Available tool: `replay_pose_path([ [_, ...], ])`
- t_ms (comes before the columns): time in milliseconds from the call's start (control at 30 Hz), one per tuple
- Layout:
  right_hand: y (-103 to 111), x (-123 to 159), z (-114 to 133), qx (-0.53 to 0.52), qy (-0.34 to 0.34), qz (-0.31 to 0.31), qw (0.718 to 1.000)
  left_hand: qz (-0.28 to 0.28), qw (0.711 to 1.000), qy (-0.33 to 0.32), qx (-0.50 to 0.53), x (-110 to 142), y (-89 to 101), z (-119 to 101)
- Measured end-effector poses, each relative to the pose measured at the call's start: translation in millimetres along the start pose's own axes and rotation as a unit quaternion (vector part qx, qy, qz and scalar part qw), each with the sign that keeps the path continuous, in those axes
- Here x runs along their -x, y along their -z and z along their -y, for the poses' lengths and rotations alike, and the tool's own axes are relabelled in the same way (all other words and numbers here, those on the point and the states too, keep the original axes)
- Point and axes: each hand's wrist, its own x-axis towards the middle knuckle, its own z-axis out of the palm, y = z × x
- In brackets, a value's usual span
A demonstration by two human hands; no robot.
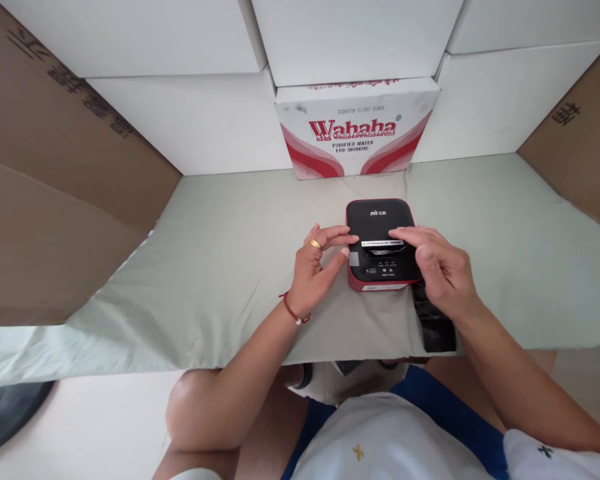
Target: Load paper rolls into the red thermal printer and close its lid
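Note:
A black receipt printer [383, 223] with red sides lies on the cloth-covered table in front of me. Across its lid runs a white label strip above a dark slot, with small buttons lower down. My left hand [314, 270], wearing a gold ring and a red bracelet, is at the printer's left side, its fingers stretched out and fingertips at the lid's edge. On the opposite side, my right hand [443, 267] has its fingers extended over the right edge of the lid, fingertips near the label strip. Neither hand is wrapped round the printer.
A glossy black flat item [434, 323] lies partly under my right hand, reaching the table's front edge. A white and red Wahaha water carton [355, 137] stands behind the printer against white boxes [190, 120]. Brown cardboard [65, 200] walls the left side, more the right [580, 147].

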Motion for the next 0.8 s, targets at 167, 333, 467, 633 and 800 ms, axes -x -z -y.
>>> replay_pose_path([
  [167,-2,27,4,0.071,0.11,-0.025,0.991,-0.031,0.982,0.085,0.168,-3,-7.8,12],
  [333,-5,54,-5,0.11,0.146,-0.056,0.982,0.001,0.962,0.159,0.223,-5,-10.2,21],
  [467,-7,60,-9,0.104,0.144,-0.054,0.983,0.037,0.953,0.182,0.241,-6,-8.5,27],
  [633,-6,58,-8,0.112,0.145,-0.046,0.982,0.051,0.949,0.196,0.242,-6,-9.8,32],
  [800,9,38,2,0.102,0.158,-0.011,0.982,0.043,0.944,0.185,0.27,-5,-15.5,32],
])
